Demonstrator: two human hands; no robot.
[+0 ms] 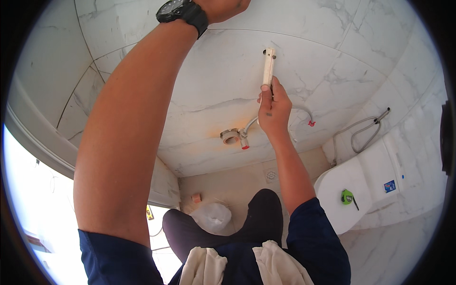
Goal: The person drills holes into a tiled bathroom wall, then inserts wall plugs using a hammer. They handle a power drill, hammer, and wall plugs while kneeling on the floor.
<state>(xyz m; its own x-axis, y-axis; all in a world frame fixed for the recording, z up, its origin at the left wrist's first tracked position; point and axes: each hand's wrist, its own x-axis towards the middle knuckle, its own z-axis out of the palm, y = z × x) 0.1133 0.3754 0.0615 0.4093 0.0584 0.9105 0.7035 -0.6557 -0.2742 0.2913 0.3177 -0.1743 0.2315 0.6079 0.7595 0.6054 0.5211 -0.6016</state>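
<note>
Left forearm [128, 128] raised before the tiled wall [204, 85], left hand [224, 9] cropped, finger state untellable; right hand [275, 111] clamps its fingers round the lower end of one white bar [269, 66], near upright, presumably leaving the top unobstructed.

The floor [244, 183] bears a bag [211, 216]; toilet lid [332, 190], tape measure [347, 196].

The right hand [275, 113] is closed in a grip, its thumb [266, 95] upright and its fingers [279, 90] curled just right of the thumb. Below these fingers the right forearm [293, 166] slopes down to the right. Higher up and to the left of them, the left hand [221, 9], partly cut off, bends rightward from the raised left forearm [130, 133].
</note>
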